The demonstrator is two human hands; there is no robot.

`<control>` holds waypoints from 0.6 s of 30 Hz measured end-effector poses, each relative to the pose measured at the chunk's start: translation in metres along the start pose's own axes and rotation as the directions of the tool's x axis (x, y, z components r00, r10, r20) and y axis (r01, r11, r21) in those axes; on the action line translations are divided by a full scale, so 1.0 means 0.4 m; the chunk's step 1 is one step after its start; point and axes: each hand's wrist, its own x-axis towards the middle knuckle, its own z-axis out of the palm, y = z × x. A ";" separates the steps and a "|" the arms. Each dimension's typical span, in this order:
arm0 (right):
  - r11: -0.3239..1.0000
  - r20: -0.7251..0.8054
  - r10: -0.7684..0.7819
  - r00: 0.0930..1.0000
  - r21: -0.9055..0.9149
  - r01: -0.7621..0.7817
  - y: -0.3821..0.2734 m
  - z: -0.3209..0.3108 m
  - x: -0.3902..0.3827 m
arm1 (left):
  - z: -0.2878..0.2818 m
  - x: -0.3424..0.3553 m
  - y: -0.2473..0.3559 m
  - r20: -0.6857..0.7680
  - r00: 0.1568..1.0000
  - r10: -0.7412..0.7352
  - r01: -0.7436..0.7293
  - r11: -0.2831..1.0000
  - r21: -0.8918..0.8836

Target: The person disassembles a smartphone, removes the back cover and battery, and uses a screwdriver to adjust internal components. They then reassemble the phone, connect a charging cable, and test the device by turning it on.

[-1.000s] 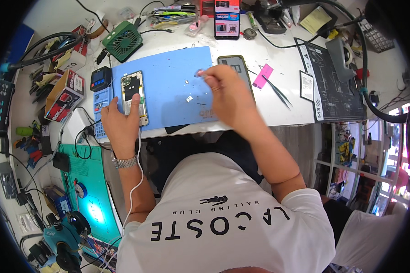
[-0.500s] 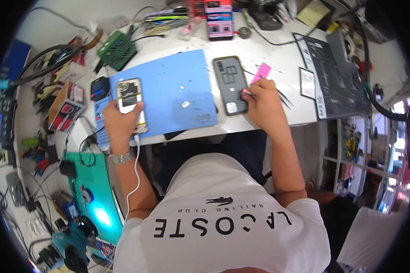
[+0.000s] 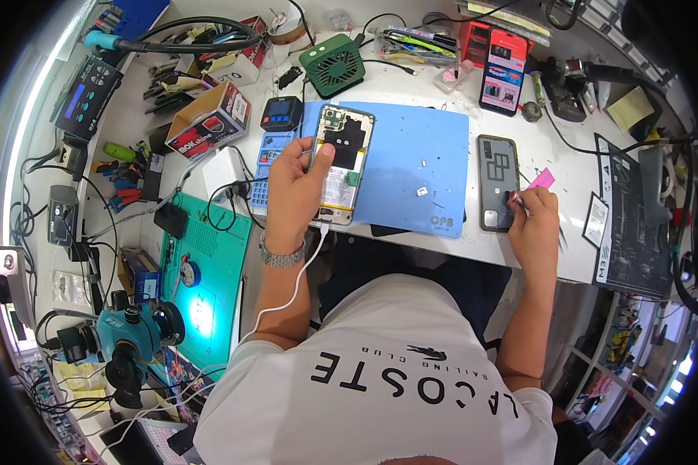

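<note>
My left hand (image 3: 298,182) is closed round a smartphone with its back off (image 3: 338,184), thumb across its inner side. A white charging cable (image 3: 323,231) is plugged into its lower end. The phone is over the left part of a blue work mat (image 3: 399,174), where small metal pieces (image 3: 422,191) lie. At the right, my right hand (image 3: 537,219) pinches a small red-ended tool (image 3: 513,198), its exact kind hidden by the fingers. That hand is beside a second phone in a dark-framed case (image 3: 495,174), camera end toward me.
A green fan-like box (image 3: 332,67), a small black device (image 3: 281,114) and a red open carton (image 3: 209,120) stand behind and left. A pink slip (image 3: 542,179) and a black mat (image 3: 634,225) lie right. A teal microscope (image 3: 129,341) stands over a green mat (image 3: 213,283).
The view has turned left, so the scene sits farther right. My left hand has lifted the opened phone and its thumb now lies higher on it. My right hand remains beside the cased phone.
</note>
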 end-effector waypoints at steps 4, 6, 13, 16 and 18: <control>1.000 -0.112 -0.021 0.993 -0.018 0.019 0.014 0.018 0.010 | 0.017 -0.023 0.021 0.125 0.992 -0.030 0.045 0.992 -0.114; 1.000 -0.168 -0.020 0.986 -0.026 0.016 0.016 0.013 0.016 | 0.018 -0.030 0.011 0.221 0.974 -0.045 0.086 0.980 -0.179; 0.832 -0.091 0.205 0.975 0.541 -0.124 -0.114 0.010 0.046 | 0.098 -0.063 -0.007 0.395 0.903 -0.169 0.226 0.968 -0.104; 0.746 -0.003 0.114 0.993 0.661 -0.083 -0.192 0.050 0.044 | 0.139 -0.081 -0.015 0.429 0.881 -0.199 0.226 0.974 -0.012; 0.749 0.028 0.053 0.998 0.660 -0.058 -0.218 0.075 0.045 | 0.153 -0.086 -0.018 0.444 0.871 -0.212 0.215 0.976 0.043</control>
